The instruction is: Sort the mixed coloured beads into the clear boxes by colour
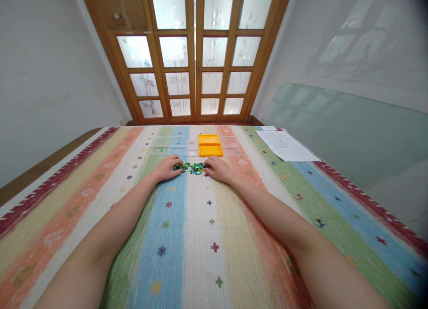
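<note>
Surface: the table before me, under a striped multicoloured cloth (200,237) printed with small crosses and stars.
On it I note: a loose heap of small coloured pieces (194,168), largely green and blue; just beyond, a shallow clear plastic tray (174,147), a green piece (162,150) showing at its left part; an open orange case (210,151), in or on the tray, I cannot tell which; to my right, a paper sheet (289,147).

The left arm (117,224) and right arm (267,206) are bare, broadest farthest from the orange tray (211,150) and tapering to slim wrists nearer it. The left hand (168,167), left of the tray, and right hand (219,169), on its near side, are bare too.
</note>
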